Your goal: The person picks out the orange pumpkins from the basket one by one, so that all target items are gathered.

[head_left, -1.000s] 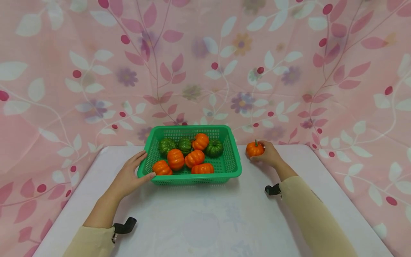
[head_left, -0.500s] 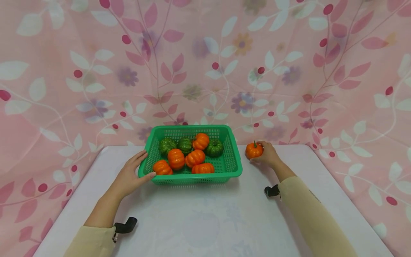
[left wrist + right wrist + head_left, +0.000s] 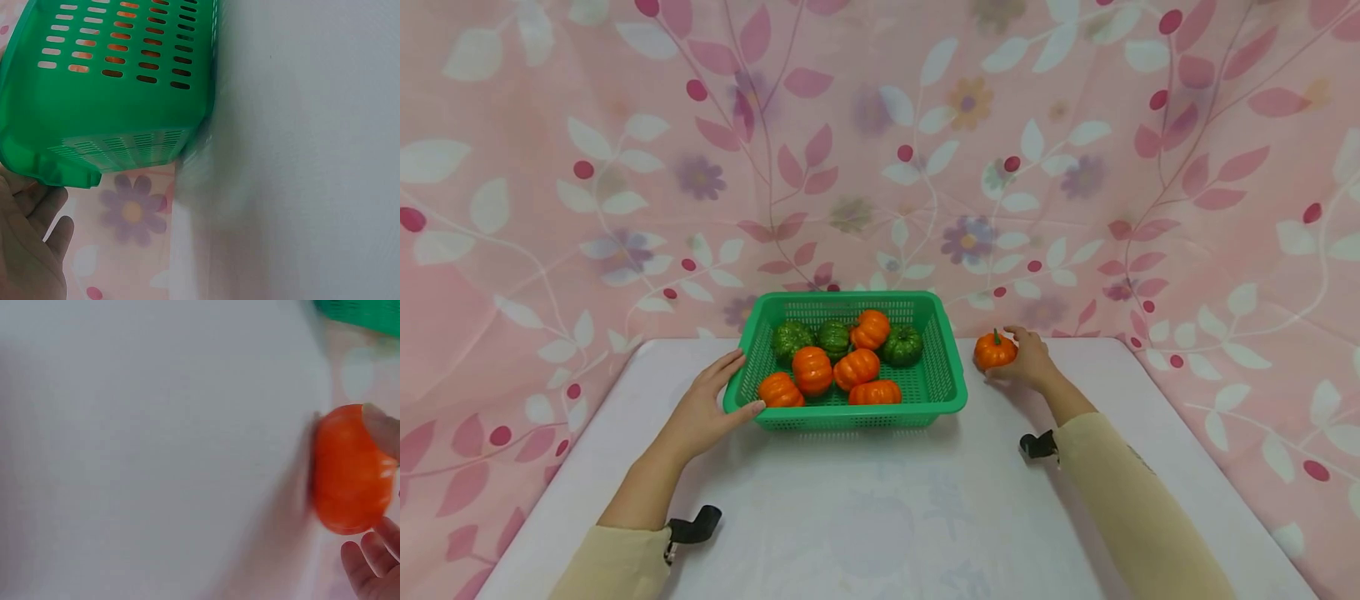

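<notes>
Pink floral cloth hangs behind a pale surface where I am working from the head view. A green basket sits at the middle back, holding five orange pumpkins and three green ones. My left hand rests against the basket's left near corner, fingers fairly straight along the rim, thumb on the front edge, steadying it and not grasping. My right hand is curled round a lone orange pumpkin that stands on the surface just right of the basket, apart from it, stem up.

From the left wrist, I see the basket's slotted wall close by and the tips of my fingers touching its lower lip, relaxed.

From the right wrist, blurred, the pumpkin lies against the surface with one finger over its top and others beneath; it is pinched.

I judge the step in hand to be the pickup of this last loose pumpkin. Next it needs lifting clear of the basket's rim, carrying leftward, and setting down in a gap among the others.
</notes>
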Available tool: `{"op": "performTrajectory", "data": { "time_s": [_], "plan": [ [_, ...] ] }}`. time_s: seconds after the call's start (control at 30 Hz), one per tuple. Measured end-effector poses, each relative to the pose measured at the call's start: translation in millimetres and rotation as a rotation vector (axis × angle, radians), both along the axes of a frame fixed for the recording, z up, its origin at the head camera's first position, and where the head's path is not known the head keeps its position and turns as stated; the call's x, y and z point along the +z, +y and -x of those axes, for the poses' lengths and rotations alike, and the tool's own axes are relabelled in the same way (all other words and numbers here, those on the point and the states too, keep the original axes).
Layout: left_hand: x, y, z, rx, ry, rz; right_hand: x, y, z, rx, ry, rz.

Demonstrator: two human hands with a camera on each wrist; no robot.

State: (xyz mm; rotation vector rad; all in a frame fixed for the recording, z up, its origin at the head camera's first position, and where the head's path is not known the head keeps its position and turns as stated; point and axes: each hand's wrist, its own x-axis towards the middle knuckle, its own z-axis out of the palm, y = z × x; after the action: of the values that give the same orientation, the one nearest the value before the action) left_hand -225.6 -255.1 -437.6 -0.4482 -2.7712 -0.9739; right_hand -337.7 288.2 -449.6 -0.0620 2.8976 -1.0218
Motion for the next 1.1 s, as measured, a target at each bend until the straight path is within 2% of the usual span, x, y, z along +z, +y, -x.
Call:
{"op": "performTrajectory", "data": {
  "time_s": [0.27, 0.5, 0.73, 0.97, 1.1],
  "plan": [
    [-0.2, 1, 1.2, -0.003, -0.001, -0.001, 43.9, 1, -16.6, 0.055, 0.080, 0.029],
    [-1.3, 0, 1.4, -0.004, 0.005, 0.002, 72.8, -18, -36.0, 0.111, 0.141, 0.042],
    [-1.3, 0, 0.6, -0.002, -0.003, 0.001, 81.7, -46, -52.8, 0.193, 0.222, 0.108],
    [-1.4, 0, 0.5, 0.000, -0.005, 0.002, 84.7, -81, -71.8, 0.285, 0.157, 0.275],
    [-1.8, 0, 0.9, 0.003, -0.006, -0.004, 84.0, -100, -76.4, 0.355, 0.155, 0.294]
  ]
}}
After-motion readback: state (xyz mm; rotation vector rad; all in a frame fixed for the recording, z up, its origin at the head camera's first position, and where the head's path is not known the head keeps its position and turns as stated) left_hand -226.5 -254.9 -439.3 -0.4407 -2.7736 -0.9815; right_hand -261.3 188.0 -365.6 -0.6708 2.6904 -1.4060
